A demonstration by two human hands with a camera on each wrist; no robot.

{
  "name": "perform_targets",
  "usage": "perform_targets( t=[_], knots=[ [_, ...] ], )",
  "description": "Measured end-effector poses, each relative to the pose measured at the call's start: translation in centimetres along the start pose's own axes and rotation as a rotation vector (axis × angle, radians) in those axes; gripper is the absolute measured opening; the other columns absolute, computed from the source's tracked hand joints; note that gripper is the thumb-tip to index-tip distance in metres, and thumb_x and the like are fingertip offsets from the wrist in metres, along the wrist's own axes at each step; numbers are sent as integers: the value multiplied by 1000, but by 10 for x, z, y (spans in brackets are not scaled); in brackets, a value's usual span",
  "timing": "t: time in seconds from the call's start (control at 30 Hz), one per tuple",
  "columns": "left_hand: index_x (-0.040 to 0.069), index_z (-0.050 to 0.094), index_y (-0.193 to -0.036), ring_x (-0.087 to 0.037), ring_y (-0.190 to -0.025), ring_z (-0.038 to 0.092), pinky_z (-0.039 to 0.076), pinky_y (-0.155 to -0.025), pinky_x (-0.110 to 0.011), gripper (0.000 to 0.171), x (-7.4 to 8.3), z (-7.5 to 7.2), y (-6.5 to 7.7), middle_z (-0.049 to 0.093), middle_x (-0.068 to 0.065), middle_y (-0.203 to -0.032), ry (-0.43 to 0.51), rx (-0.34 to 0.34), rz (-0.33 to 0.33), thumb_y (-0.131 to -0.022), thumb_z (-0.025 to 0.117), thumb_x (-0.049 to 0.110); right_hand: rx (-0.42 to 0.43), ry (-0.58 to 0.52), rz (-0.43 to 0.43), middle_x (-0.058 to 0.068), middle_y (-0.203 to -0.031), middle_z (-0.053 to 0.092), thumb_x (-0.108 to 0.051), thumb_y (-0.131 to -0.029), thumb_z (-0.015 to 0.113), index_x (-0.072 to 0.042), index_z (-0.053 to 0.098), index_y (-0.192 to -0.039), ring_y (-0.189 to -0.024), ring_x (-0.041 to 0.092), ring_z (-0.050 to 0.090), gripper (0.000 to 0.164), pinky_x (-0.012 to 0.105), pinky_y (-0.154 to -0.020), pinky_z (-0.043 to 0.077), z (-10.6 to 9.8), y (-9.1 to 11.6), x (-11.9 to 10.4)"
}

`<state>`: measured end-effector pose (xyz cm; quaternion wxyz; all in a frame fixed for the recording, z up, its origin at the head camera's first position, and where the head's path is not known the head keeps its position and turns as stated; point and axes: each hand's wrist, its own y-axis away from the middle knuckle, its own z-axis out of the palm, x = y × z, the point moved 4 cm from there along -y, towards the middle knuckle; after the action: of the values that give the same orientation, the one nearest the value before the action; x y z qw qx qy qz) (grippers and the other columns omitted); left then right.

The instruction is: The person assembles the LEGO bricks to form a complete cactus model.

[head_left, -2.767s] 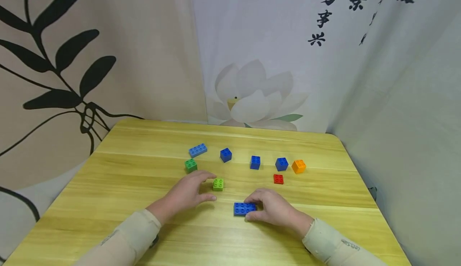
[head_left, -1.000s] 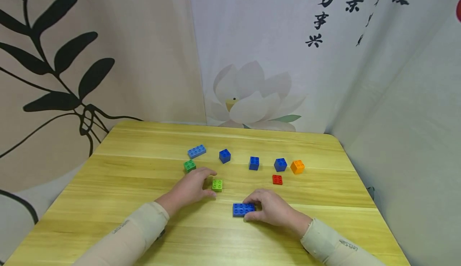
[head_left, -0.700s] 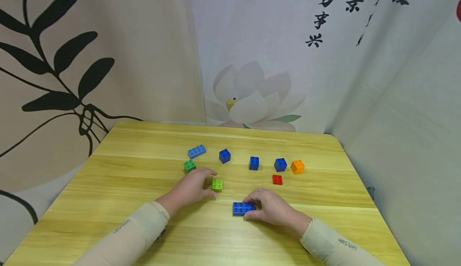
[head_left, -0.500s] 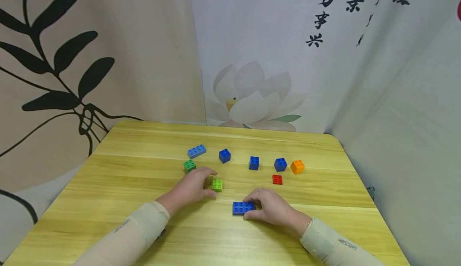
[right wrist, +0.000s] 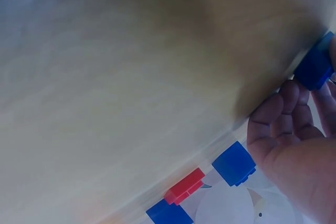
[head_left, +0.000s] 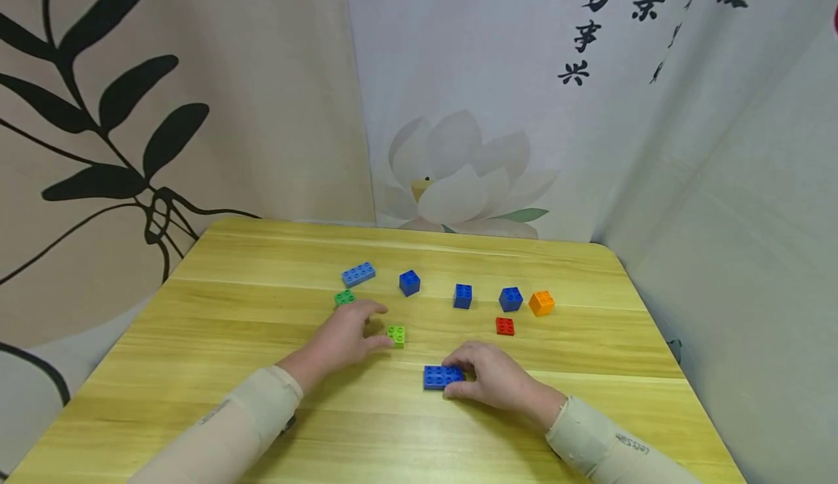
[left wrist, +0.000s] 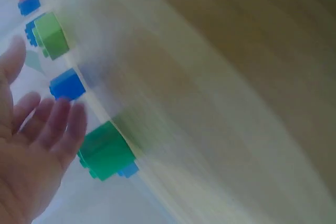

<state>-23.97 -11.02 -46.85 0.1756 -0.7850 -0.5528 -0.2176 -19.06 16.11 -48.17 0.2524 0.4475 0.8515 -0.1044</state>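
Note:
My right hand (head_left: 494,376) pinches the right end of a long blue toy brick (head_left: 440,378) between thumb and fingers, low over the wooden table. In the right wrist view this blue brick (right wrist: 316,62) shows at the right edge, partly covered by the hand. My left hand (head_left: 342,338) has its thumb and fingers spread apart and grips nothing. Its thumb tip overlaps the edge of a lime green brick (head_left: 396,336) in the head view. Behind its knuckles, a darker green brick (head_left: 344,298) is partly hidden. The left wrist view shows relaxed fingers beside that green brick (left wrist: 107,150).
Toward the back of the table (head_left: 275,266) lie a light blue long brick (head_left: 358,274) and several small blue bricks (head_left: 409,282). An orange brick (head_left: 541,303) stands farther right, with a flat red brick (head_left: 505,326) in front. A printed curtain (head_left: 458,69) hangs behind.
My left hand has drawn slightly back to the left, its fingers now covering more of the darker green brick. My right hand keeps its pinch on the long blue brick, nearly still.

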Motion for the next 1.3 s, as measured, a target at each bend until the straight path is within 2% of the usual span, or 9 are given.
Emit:
perform_targets(
  t=[0.1, 0.2, 0.33, 0.43, 0.5, 0.63, 0.8, 1.0, 1.3],
  knots=[
    [8, 63, -143, -37, -139, 60, 52, -116, -54, 62, -9, -10, -1, 60, -14, -153, -39, 95, 0, -93, 85, 38, -3, -3, 3, -9, -114, 75, -44, -92, 84, -19, 77, -123, -97, 2, 62, 41, 30, -90, 59, 0, 0, 1],
    [2, 59, -144, -42, -144, 54, 49, -119, -57, 65, -22, -19, -3, 53, -20, -156, -59, 176, -40, -94, 84, 35, -8, -3, 7, -8, -115, 76, -45, -92, 84, -19, 77, -123, -99, 3, 63, 41, 31, -91, 59, 0, 0, 1],
    [-6, 56, -144, -41, -130, 62, 56, -109, -55, 67, -41, -22, -7, 58, -27, -145, -31, 180, -149, -95, 84, 29, -9, -2, 9, -7, -116, 76, -45, -92, 84, -19, 77, -123, -102, 5, 66, 41, 34, -95, 60, 0, 0, 0],
    [-9, 57, -141, -36, -114, 68, 61, -98, -52, 61, -48, -24, -8, 66, -27, -131, -16, 161, -198, -97, 82, 24, -10, -4, 11, -7, -117, 76, -45, -92, 84, -20, 77, -124, -102, 5, 65, 42, 33, -94, 60, 0, 0, 0],
    [-9, 58, -140, -34, -110, 69, 62, -95, -50, 57, -50, -25, -8, 69, -26, -127, -5, 148, -216, -98, 81, 22, -12, -8, 10, -7, -116, 76, -45, -92, 84, -19, 77, -124, -101, 4, 64, 41, 33, -93, 60, 0, -1, -1],
    [-7, 59, -140, -30, -105, 71, 64, -89, -45, 53, -48, -25, -6, 73, -25, -125, 0, 119, -221, -98, 79, 19, -16, -10, 8, -7, -116, 76, -44, -92, 85, -19, 77, -124, -100, 3, 64, 41, 32, -93, 60, 0, -1, -1],
    [-6, 64, -134, -20, -92, 71, 64, -78, -34, 48, -41, -21, 2, 77, -17, -112, 26, 93, -174, -95, 82, 15, -15, -9, 1, -7, -116, 77, -42, -92, 85, -18, 78, -124, -102, 4, 66, 41, 32, -94, 60, 0, -1, -2],
    [-2, 69, -125, -19, -94, 76, 66, -77, -30, 39, -30, -15, 18, 78, -13, -108, 105, 70, -155, -91, 85, 9, -13, -10, -3, -6, -117, 77, -40, -92, 85, -17, 78, -124, -103, 5, 66, 40, 32, -94, 61, -1, 0, -2],
    [6, 75, -115, -9, -82, 67, 59, -69, -22, 34, -8, 1, 37, 76, 0, -96, 159, 33, -125, -85, 89, 10, 2, 7, 21, -2, -121, 77, -34, -94, 85, -15, 76, -124, -109, 12, 70, 37, 38, -99, 62, -1, 1, 2]
  ],
)
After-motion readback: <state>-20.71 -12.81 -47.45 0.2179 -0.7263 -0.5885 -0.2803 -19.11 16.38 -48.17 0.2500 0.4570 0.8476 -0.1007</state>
